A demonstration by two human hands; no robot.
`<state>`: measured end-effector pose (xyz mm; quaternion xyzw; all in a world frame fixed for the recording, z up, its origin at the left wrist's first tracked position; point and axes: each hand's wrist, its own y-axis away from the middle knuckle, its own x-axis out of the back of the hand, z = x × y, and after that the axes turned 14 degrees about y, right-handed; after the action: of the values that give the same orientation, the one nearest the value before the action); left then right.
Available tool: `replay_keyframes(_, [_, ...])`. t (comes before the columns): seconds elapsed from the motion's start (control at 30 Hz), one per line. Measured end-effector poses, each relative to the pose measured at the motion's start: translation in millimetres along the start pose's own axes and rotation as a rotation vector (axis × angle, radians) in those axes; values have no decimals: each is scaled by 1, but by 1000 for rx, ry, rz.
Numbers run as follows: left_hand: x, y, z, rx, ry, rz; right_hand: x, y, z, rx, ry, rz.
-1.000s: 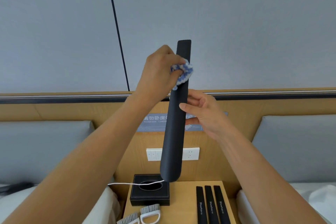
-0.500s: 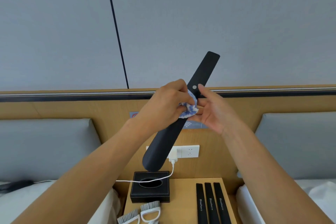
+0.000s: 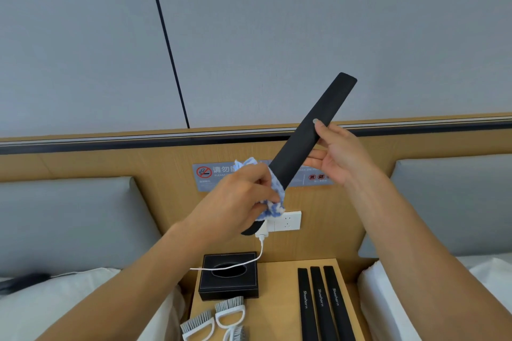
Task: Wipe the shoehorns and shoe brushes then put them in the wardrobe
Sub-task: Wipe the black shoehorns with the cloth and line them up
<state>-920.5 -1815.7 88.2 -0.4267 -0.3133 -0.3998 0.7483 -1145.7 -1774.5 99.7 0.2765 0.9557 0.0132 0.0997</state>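
I held the black shoehorn (image 3: pixel 306 138) slanted in mid-air above the nightstand (image 3: pixel 279 310), my right hand (image 3: pixel 336 156) pinching its upper part to steady it, while my left hand (image 3: pixel 238 201) clamped the blue-white cloth (image 3: pixel 273 202) round the lower blade for wiping. The surface appeared matte, straight and unmarked.

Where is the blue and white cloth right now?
The cloth is mid-frame, gripped by the left hand around the lower part of the raised shoehorn.

Both arms reach out in front. The left hand (image 3: pixel 241 199) is curled tight around what it holds, down low. The right hand (image 3: pixel 339 155) pinches higher up, fingers (image 3: pixel 322 128) nearly straight.
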Motion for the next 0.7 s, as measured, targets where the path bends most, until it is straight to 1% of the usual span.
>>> replay_keyframes(0.1, [-4, 18, -7, -30, -21, -81, 8, -1, -4, 4, -4, 35])
replay_keyframes(0.23, [-6, 34, -14, -38, -9, -91, 15, -3, -6, 9, 5, 61])
replay_keyframes(0.37, [-6, 36, -14, -51, 25, -84, 13, 1, 3, 3, 27, 54])
replay_keyframes(0.5, [-11, 27, -12, 13, 47, -73, 6, 7, 17, -7, 56, 0])
replay_keyframes(0.7, [-23, 4, -8, -3, 88, 11, -2, 21, 49, -63, 121, -63])
